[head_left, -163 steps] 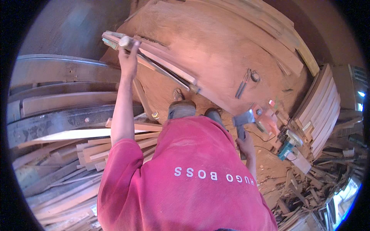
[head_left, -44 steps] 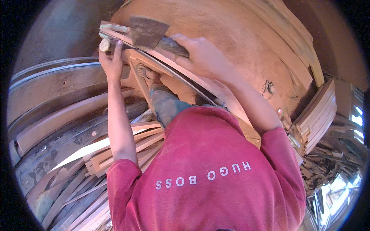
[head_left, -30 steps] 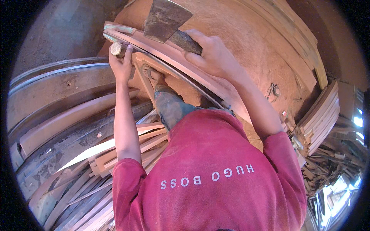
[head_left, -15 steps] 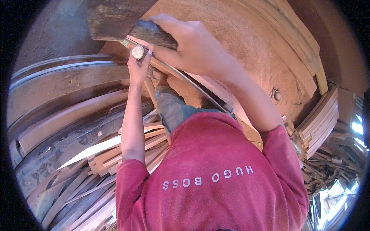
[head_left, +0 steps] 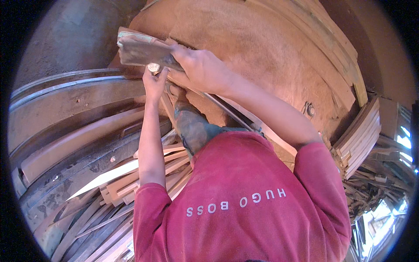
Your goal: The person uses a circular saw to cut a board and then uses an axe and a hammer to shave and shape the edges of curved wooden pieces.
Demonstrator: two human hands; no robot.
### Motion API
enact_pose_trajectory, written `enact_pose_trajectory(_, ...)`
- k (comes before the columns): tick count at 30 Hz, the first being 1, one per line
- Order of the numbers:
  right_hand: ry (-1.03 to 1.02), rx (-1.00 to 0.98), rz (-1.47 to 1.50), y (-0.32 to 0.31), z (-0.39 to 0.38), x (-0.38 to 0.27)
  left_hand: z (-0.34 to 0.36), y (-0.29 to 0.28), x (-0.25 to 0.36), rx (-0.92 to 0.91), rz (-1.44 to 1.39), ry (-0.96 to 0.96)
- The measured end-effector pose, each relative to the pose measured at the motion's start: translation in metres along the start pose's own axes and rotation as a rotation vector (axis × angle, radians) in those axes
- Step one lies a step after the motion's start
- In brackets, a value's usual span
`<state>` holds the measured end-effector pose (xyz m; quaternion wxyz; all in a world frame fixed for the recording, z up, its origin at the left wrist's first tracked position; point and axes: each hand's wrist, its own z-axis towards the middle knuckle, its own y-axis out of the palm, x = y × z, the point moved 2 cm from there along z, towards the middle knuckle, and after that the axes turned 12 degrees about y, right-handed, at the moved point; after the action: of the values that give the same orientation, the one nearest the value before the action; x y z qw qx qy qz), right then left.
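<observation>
Brown boards [head_left: 80,142] stretched out on my far left, and below them a bright white strip [head_left: 104,178] caught the light beside a fan of loose slats [head_left: 118,190]! Next along, up top, came the timber [head_left: 136,36], its end flecked pale green, set down on the sawdust-covered floor [head_left: 257,52]. Right across it, blurred, hung the broad-headed tool [head_left: 140,53], just by the pale-ended tool [head_left: 153,67]; contact between the two, I couldn't tell. My left hand [head_left: 154,85] was wrapped tight round that pale-ended tool, butt showing above the fingers. My right hand [head_left: 203,70] had the broad-headed one firmly by its dark handle [head_left: 175,64]. Below, my trouser leg [head_left: 196,129]; farther right, a small dark coil [head_left: 310,109], then stacked planks [head_left: 360,137] above a heap of scraps [head_left: 366,187].
</observation>
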<state>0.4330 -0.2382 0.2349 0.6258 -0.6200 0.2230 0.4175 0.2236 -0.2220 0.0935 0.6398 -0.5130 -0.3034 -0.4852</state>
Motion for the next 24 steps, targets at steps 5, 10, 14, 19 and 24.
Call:
enact_pose_trajectory(5, 0.306, -0.317, -0.337, 0.007, 0.01, 0.033, 0.002, 0.004, -0.019, -0.024, -0.081, -0.033)
enact_pose_trajectory(10, 0.158, -0.126, -0.15, 0.0, 0.004, 0.009, 0.006, -0.005, -0.026, -0.046, 0.011, -0.029)
enact_pose_trajectory(14, 0.221, -0.293, -0.299, 0.025, 0.021, 0.033, 0.01, -0.002, -0.031, -0.061, -0.049, -0.045)
enact_pose_trajectory(19, 0.484, -0.306, -0.175, 0.005, -0.001, 0.031, 0.009, -0.001, -0.038, -0.047, 0.021, -0.019)
enact_pose_trajectory(24, 0.231, -0.028, -0.138, 0.011, -0.101, 0.1, 0.01, 0.018, -0.031, 0.018, -0.051, -0.103)
